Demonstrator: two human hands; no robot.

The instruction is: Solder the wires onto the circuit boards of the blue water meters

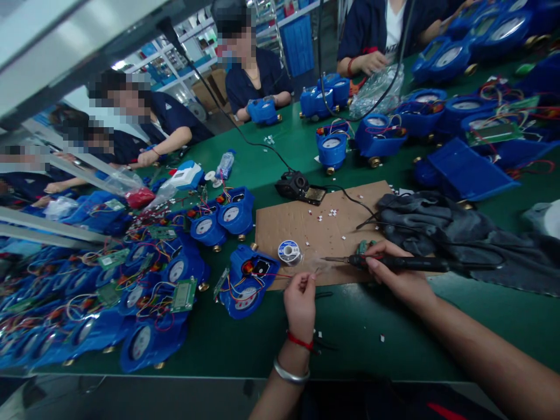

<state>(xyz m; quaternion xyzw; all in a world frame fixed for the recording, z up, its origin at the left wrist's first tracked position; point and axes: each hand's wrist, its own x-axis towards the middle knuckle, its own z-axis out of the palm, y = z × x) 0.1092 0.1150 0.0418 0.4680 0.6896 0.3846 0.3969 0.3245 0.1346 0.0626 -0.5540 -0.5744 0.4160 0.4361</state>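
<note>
My right hand (396, 274) grips a soldering iron (422, 263) with a black handle; its thin tip points left. My left hand (301, 300) pinches the end of a thin red wire (277, 274), which runs from an opened blue water meter (245, 300). Between the iron's tip and my left fingertips there is a small gap, with a faint haze around it. Just beyond my left hand a spool of solder (289, 252) stands on a brown cardboard sheet (280, 224). A small green object (365, 246) shows beside my right fingers, partly hidden.
A soldering iron stand (297, 185) sits at the cardboard's far edge, near scattered small white connectors (332, 213). Many blue meters (151, 344) crowd the left, others (468, 169) the right. A dark cloth (437, 227) lies beside the cardboard. Several co-workers (258, 76) sit across the green table (350, 344).
</note>
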